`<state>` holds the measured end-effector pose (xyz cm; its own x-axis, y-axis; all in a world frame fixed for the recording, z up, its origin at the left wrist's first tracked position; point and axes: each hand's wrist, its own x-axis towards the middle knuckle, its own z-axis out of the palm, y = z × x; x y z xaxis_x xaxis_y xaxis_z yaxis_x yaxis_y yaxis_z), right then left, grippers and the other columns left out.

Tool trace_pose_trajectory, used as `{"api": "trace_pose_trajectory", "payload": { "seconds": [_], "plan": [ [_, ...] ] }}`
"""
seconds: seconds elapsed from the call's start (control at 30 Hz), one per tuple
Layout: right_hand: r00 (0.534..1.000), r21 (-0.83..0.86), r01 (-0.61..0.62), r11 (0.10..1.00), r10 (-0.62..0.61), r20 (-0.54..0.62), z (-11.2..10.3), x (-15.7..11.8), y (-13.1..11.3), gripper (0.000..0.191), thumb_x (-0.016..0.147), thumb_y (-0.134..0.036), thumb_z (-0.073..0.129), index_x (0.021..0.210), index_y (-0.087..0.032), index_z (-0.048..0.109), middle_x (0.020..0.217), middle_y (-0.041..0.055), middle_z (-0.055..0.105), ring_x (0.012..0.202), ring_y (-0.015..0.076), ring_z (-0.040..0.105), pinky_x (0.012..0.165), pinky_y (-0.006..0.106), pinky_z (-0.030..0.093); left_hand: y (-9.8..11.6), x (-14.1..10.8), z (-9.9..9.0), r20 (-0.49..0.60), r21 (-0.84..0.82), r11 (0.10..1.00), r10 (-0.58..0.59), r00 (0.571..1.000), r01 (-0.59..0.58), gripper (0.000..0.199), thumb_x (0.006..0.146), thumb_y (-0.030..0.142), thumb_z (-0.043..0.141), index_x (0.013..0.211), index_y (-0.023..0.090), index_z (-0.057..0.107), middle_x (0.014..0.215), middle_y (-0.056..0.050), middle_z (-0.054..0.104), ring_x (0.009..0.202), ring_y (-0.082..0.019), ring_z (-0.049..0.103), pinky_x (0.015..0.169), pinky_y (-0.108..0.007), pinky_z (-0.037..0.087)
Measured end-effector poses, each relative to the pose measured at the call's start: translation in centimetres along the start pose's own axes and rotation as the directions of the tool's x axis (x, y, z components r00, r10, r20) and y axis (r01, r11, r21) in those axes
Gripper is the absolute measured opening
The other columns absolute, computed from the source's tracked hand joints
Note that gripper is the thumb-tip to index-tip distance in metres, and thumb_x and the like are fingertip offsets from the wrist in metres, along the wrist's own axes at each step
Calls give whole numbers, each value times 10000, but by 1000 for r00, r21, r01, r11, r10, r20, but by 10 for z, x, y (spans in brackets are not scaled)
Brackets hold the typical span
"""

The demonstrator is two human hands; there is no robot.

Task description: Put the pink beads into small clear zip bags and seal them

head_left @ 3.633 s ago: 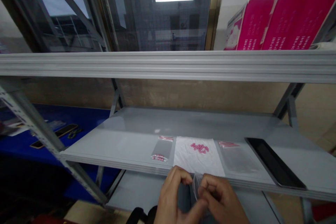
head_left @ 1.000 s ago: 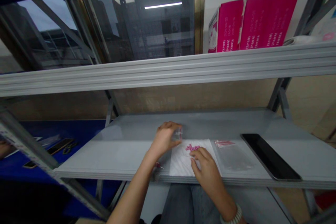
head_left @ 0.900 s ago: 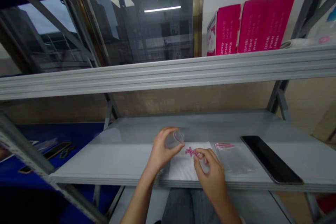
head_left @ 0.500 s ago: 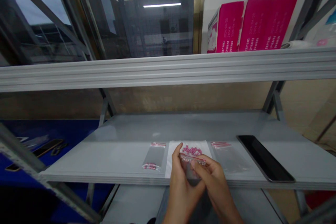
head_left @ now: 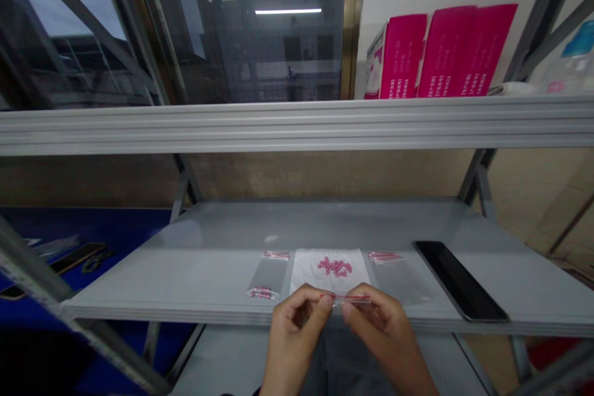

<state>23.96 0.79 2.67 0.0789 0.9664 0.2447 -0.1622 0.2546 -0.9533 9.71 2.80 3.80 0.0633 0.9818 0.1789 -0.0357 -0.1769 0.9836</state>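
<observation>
My left hand (head_left: pixel 299 328) and my right hand (head_left: pixel 383 325) pinch the two sides of the red-striped top of a small clear bag (head_left: pixel 346 299), held at the shelf's front edge. Just behind it, a pile of pink beads (head_left: pixel 335 266) lies on a white sheet (head_left: pixel 304 266). To the left is a clear bag (head_left: pixel 269 273) with pink beads at its lower end. Clear bags with red-striped tops (head_left: pixel 399 278) lie to the right of the sheet. The lower part of the held bag is hidden or too faint to make out.
A black tablet-like device (head_left: pixel 459 278) lies on the right of the grey shelf (head_left: pixel 185 260). Pink boxes (head_left: pixel 445 52) stand on the upper shelf (head_left: pixel 278 127), which crosses above. Phone-like items (head_left: pixel 77 258) rest on a blue surface at left.
My left hand has moved left and now pinches the bag's top, where before it cupped the bag. The bag is lower and nearer, so the beads and sheet show fully.
</observation>
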Motion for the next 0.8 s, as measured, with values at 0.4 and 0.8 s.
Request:
{"api": "trace_pose_trajectory", "payload": {
  "seconds": [0.4,0.8],
  "plan": [
    [998,-143,67,988,-67,-2,-8,-1,2,156,804,-287,700,691,-193,650,629,-12,609,596,140,559,563,227,443,2,-8,8,78,1,997,82,994,-82,253,782,404,724,652,187,723,637,-15,636,662,-174,572,667,-267,445],
    [997,-210,39,977,-51,-54,-39,-7,-23,192,757,-338,752,648,-190,696,599,7,650,577,152,611,540,210,490,4,-6,29,81,63,988,133,988,-138,276,804,412,684,633,197,713,613,-8,642,640,-170,581,649,-260,449]
  ]
}}
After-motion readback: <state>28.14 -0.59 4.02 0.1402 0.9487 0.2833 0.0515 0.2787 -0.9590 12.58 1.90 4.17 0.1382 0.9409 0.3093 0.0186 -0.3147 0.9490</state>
